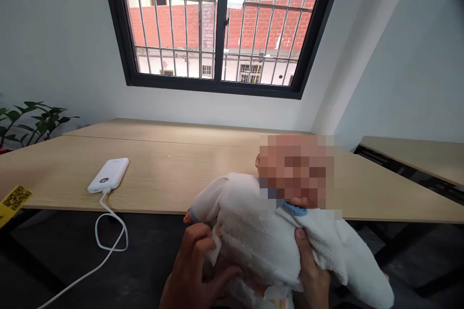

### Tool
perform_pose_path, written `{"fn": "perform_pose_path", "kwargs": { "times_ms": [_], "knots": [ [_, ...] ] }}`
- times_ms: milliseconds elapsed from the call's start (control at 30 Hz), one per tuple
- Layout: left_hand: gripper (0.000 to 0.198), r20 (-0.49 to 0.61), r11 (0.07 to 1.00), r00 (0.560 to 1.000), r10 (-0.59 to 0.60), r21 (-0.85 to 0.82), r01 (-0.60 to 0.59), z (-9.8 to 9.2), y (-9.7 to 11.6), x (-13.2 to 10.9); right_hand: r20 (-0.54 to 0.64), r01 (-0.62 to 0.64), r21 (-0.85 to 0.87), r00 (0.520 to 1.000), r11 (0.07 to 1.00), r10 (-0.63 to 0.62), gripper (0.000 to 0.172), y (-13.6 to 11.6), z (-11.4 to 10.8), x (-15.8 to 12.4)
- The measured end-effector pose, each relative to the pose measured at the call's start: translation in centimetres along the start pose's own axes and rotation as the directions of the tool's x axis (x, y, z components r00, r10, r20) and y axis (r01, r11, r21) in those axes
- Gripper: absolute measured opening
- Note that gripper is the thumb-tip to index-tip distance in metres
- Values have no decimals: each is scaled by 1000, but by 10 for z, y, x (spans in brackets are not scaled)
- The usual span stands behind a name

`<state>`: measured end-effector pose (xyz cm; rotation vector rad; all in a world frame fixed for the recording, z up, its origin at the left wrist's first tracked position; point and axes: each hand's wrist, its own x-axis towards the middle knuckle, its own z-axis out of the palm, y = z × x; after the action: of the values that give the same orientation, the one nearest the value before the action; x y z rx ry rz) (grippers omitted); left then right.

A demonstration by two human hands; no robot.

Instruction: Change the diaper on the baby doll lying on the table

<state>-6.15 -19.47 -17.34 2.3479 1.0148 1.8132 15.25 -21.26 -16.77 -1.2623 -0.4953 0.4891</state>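
A baby doll (253,222) in a white fleecy top with blue trim lies propped at the table's near edge, its head toward the far right and blurred. My right hand (311,265) holds it by the side of its torso, the thumb lying on the white fabric. At the doll's waist, my left hand (195,265) has its fingers bent against a thin white edge of what looks like a diaper (279,297). The left fingertips are partly hidden. Below the top, the doll's lower body is mostly out of view.
On the wooden table (174,178) lies a white power bank (110,174), its white cable (108,251) hanging off the front edge. A yellow tag (14,203) is at the left. Beyond are a plant (39,120), a barred window (217,34) and another table (416,159).
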Motion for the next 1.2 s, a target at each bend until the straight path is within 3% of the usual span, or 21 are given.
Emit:
{"fn": "perform_pose_path", "kwargs": {
  "times_ms": [67, 200, 367, 533, 767, 1000, 1200],
  "knots": [
    [20, 0, 992, 993, 119, 38, -119, 3, 5, 2, -17, -17, 13, 1000, 1000, 17, 68, -3, 1, -4],
    [25, -12, 956, 959, 282, 89, -280, 10, 16, 7, -52, -76, -4, 996, 997, 76, 73, -9, 7, -10],
    [15, 3, 915, 916, 402, 38, -402, 20, 22, 11, -110, -75, 45, 991, 996, 79, 79, -11, 10, -9],
    [11, 26, 938, 939, 342, 45, -343, 21, 20, 9, -82, -109, 48, 990, 993, 113, 74, -7, 7, -9],
    [12, 48, 963, 965, 256, 68, -259, 14, 20, 8, -114, -103, 63, 987, 993, 110, 82, -10, 9, -12],
    [11, 73, 979, 979, 191, 59, -195, 11, 21, 7, -110, -27, -2, 994, 1000, 26, 74, -14, 13, -12],
    [15, 113, 992, 985, 128, -21, -127, 5, 22, 9, -134, -33, -4, 990, 999, 32, 71, -12, 12, -11]
  ]
}}
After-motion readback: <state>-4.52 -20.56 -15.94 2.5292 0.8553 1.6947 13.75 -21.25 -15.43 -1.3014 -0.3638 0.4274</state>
